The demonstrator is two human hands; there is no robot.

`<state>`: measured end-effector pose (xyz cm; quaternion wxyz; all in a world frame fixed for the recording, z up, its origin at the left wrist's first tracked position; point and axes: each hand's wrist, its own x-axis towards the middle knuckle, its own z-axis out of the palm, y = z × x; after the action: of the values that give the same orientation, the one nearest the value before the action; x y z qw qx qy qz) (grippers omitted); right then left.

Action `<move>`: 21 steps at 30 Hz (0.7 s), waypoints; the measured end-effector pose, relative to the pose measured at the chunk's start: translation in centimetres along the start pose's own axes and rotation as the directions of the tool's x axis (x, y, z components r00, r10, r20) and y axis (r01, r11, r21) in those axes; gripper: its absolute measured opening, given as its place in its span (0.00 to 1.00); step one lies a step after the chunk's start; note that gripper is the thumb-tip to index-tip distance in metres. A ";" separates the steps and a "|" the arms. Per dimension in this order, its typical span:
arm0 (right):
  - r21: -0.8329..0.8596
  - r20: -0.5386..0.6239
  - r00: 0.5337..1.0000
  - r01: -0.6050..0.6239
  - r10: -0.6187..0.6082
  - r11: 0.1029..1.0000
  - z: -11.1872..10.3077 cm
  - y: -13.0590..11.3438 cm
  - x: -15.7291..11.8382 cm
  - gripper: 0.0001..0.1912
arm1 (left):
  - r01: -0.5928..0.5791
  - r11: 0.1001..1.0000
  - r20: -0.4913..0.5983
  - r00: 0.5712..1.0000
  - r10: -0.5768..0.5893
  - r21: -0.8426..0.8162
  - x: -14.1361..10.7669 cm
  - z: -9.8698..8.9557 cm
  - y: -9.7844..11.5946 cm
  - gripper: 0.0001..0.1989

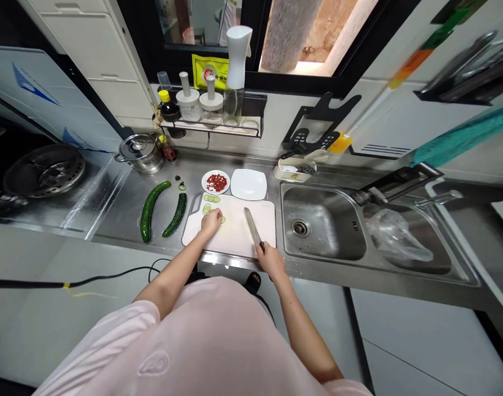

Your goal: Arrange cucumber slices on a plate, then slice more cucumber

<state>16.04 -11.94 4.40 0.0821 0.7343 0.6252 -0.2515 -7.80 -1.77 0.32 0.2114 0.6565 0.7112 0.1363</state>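
My right hand (271, 260) is closed around the handle of a kitchen knife (252, 224), whose blade lies over the right half of the white cutting board (238, 234). On the board's left half rests my left hand (211, 221), its fingers curled together; what they hold, if anything, is hidden. A cucumber slice (223, 220) shows right beside those fingers. More thin cucumber slices (211, 198) lie in a row at the board's upper left, with a few others just below. Left of the board are a short dark cucumber (176, 216) and a longer, smoother one (149, 213).
Behind the board stand a plate of chopped red pieces (216, 182) and a white square dish (248, 184). A lidded steel pot (140, 153) is at the back left. The sink (323, 223) lies to the right, a plastic bag (395, 234) in its second basin. A condiment shelf (214, 126) hangs above.
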 end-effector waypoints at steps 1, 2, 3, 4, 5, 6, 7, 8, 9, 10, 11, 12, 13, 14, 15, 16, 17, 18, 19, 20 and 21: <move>0.005 -0.001 1.000 -0.003 0.003 1.000 0.1 0.0 0.2 0.27 | 0.008 1.000 -0.004 1.000 -0.008 -0.006 0.0 0.0 0.0 0.06; 0.011 -0.003 1.000 -0.003 0.003 1.000 0.1 -0.1 0.3 0.27 | 0.016 1.000 -0.009 1.000 -0.017 -0.014 -0.1 -0.1 0.0 0.06; 0.015 -0.004 1.000 -0.003 0.003 1.000 0.1 -0.2 0.4 0.27 | 0.027 0.999 -0.013 1.000 -0.027 -0.026 -0.1 -0.1 0.0 0.07; 0.019 -0.004 1.000 -0.003 0.003 1.000 0.1 -0.2 0.6 0.27 | 0.042 0.998 -0.017 0.999 -0.042 -0.043 -0.2 -0.1 -0.1 0.07; 0.020 -0.004 1.000 -0.004 0.004 1.000 0.1 -0.3 0.6 0.27 | 0.060 0.996 -0.025 0.998 -0.062 -0.064 -0.3 -0.1 -0.2 0.07; 0.021 -0.002 1.000 -0.006 0.006 1.000 0.1 -0.4 0.7 0.27 | 0.082 0.993 -0.035 0.996 -0.085 -0.085 -0.4 0.0 -0.4 0.07; 0.021 0.000 1.000 -0.008 0.008 1.000 0.1 -0.4 0.7 0.27 | 0.104 0.989 -0.051 0.993 -0.109 -0.107 -0.6 0.0 -0.6 0.07; 0.022 0.004 1.000 -0.010 0.010 1.000 0.1 -0.5 0.7 0.28 | 0.125 0.984 -0.071 0.988 -0.134 -0.125 -0.7 0.0 -0.8 0.06; 0.023 0.010 1.000 -0.011 0.011 1.000 0.1 -0.6 0.7 0.28 | 0.143 0.980 -0.097 0.983 -0.157 -0.140 -0.9 0.0 -1.1 0.06; 0.024 0.017 1.000 -0.011 0.010 1.000 0.1 -0.6 0.7 0.28 | 0.159 0.976 -0.124 0.976 -0.178 -0.152 -1.1 0.0 -1.3 0.07; 0.026 0.023 1.000 -0.010 0.009 1.000 0.1 -0.7 0.7 0.28 | 0.175 0.972 -0.149 0.969 -0.199 -0.160 -1.2 0.0 -1.6 0.07; 0.027 0.026 1.000 -0.007 0.006 1.000 0.1 -0.7 0.7 0.28 | 0.192 0.968 -0.171 0.961 -0.219 -0.164 -1.3 -0.1 -1.8 0.07; 0.028 0.025 1.000 -0.005 0.004 1.000 0.1 -0.8 0.7 0.28 | 0.210 0.964 -0.187 0.953 -0.239 -0.165 -1.5 -0.2 -2.0 0.07; 0.028 0.024 1.000 -0.003 0.002 1.000 0.0 -0.8 0.7 0.28 | 0.228 0.960 -0.196 0.946 -0.258 -0.162 -1.5 -0.4 -2.2 0.08; 0.026 0.022 1.000 -0.003 0.002 1.000 0.0 -0.9 0.7 0.28 | 0.246 0.957 -0.201 0.940 -0.274 -0.156 -1.6 -0.6 -2.3 0.08; 0.023 0.021 1.000 -0.004 0.004 1.000 -0.1 -1.0 0.7 0.27 | 0.261 0.954 -0.203 0.936 -0.288 -0.150 -1.6 -0.8 -2.5 0.09; 0.019 0.023 1.000 -0.008 0.007 1.000 -0.1 -1.0 0.7 0.27 | 0.273 0.951 -0.205 0.932 -0.299 -0.144 -1.5 -1.0 -2.6 0.09; 0.014 0.027 1.000 -0.011 0.011 1.000 -0.1 -1.1 0.7 0.27 | 0.285 0.948 -0.207 0.928 -0.309 -0.139 -1.5 -1.1 -2.6 0.09; 0.010 0.030 0.999 -0.013 0.013 1.000 -0.2 -1.1 0.7 0.27 | 0.297 0.945 -0.212 0.923 -0.320 -0.134 -1.5 -1.3 -2.7 0.10; 0.008 0.032 0.999 -0.015 0.014 1.000 -0.2 -1.1 0.7 0.27 | 0.309 0.942 -0.221 0.917 -0.332 -0.130 -1.4 -1.4 -2.8 0.10; 0.008 0.030 0.999 -0.014 0.014 1.000 -0.1 -1.1 0.7 0.27 | 0.321 0.939 -0.232 0.911 -0.342 -0.126 -1.4 -1.5 -2.8 0.11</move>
<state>15.09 -11.03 4.40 0.0901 0.7350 0.6177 -0.2646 -10.94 -3.33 0.46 0.1679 0.4941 0.8267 0.2104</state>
